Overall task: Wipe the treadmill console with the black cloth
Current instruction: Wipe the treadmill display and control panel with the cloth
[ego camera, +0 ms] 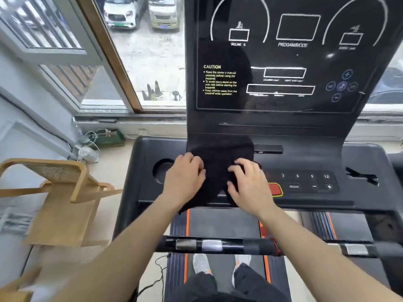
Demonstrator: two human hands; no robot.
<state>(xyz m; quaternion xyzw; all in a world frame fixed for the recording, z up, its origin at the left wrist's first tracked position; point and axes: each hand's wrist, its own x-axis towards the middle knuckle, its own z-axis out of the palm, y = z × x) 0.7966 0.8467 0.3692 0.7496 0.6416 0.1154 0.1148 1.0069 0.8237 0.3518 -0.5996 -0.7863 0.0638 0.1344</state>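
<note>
The black treadmill console (290, 118) stands upright ahead, with a display panel above and a button deck (305, 182) below. The black cloth (220, 155) lies spread on the lower deck, left of the buttons, its lower edge hanging over the front. My left hand (185, 177) grips the cloth's left side with curled fingers. My right hand (248, 184) grips its right side, fingertips bunching the fabric. Part of the red stop button (275, 189) shows beside my right hand.
A cup holder (162, 173) sits left of the cloth. The handlebar (218, 245) with metal sensors crosses below my arms. A wooden chair (58, 192) stands to the left, cables and a green box on the floor by the window.
</note>
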